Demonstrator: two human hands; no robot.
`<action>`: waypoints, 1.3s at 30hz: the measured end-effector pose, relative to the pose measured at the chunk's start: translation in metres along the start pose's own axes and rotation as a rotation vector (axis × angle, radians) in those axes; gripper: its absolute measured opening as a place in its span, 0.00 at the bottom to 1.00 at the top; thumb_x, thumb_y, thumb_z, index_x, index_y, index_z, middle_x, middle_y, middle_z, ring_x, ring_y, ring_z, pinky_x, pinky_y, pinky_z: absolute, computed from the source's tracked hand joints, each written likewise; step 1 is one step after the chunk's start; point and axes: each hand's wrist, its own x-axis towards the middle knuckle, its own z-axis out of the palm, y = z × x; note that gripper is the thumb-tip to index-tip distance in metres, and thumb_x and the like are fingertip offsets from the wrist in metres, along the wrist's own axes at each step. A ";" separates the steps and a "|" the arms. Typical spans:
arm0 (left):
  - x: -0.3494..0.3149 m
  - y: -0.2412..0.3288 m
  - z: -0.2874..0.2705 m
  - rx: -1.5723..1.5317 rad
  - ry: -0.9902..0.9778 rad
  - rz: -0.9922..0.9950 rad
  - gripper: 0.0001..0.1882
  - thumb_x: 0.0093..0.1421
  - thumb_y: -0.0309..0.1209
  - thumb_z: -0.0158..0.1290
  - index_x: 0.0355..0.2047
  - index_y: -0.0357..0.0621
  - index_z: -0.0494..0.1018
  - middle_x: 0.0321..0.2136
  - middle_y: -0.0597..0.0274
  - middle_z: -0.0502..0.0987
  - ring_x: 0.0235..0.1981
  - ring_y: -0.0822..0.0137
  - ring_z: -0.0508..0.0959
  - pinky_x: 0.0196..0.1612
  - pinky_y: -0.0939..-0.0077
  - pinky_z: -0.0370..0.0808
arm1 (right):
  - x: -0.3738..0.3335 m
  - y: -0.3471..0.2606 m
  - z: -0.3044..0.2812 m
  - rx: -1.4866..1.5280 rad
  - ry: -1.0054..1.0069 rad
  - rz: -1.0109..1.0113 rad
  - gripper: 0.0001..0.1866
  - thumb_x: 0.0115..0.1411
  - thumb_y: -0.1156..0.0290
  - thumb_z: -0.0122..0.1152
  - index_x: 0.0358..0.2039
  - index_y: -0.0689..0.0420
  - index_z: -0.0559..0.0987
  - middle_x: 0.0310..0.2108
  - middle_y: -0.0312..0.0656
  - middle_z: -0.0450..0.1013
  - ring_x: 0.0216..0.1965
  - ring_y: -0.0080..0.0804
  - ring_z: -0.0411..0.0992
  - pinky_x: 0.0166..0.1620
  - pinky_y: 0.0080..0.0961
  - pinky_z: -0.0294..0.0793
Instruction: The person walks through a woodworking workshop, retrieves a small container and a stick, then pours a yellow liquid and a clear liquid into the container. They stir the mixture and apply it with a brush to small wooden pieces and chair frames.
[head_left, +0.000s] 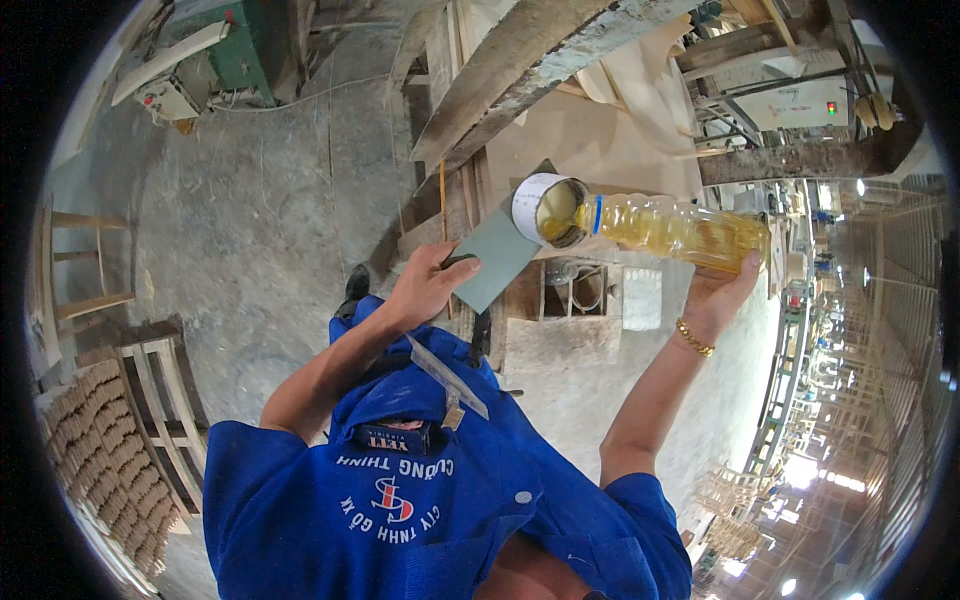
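Observation:
My left hand [430,285] is closed on the near end of a flat grey-green plate [490,262], thumb lying on top. A short white-walled cup [538,205] rests at the plate's far end, its round opening facing right, with yellowish liquid inside. From the right, my right hand [725,285] grips the base of a clear plastic bottle [670,228] of yellow liquid. The bottle lies nearly sideways. Its neck, with a blue ring, is at the cup's rim, and yellow liquid shows between the two. My right-hand fingers are partly hidden behind the bottle.
Beyond the cup stand a thick wooden beam [520,80] and brown boards [570,150]. A wooden box with compartments [575,290] is below the bottle. At left are a wooden frame [165,400], stacked wood pieces [105,450] and a green machine [240,50] with a floor cable.

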 end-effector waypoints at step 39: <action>0.059 0.021 -0.036 0.261 -0.170 -0.142 0.10 0.57 0.29 0.50 0.34 0.33 0.73 0.26 0.61 0.77 0.27 0.66 0.76 0.31 0.72 0.71 | -0.177 0.094 -0.063 1.105 0.582 0.645 0.28 0.58 0.51 0.50 0.50 0.60 0.67 0.49 0.52 0.65 0.47 0.43 0.68 0.30 0.20 0.80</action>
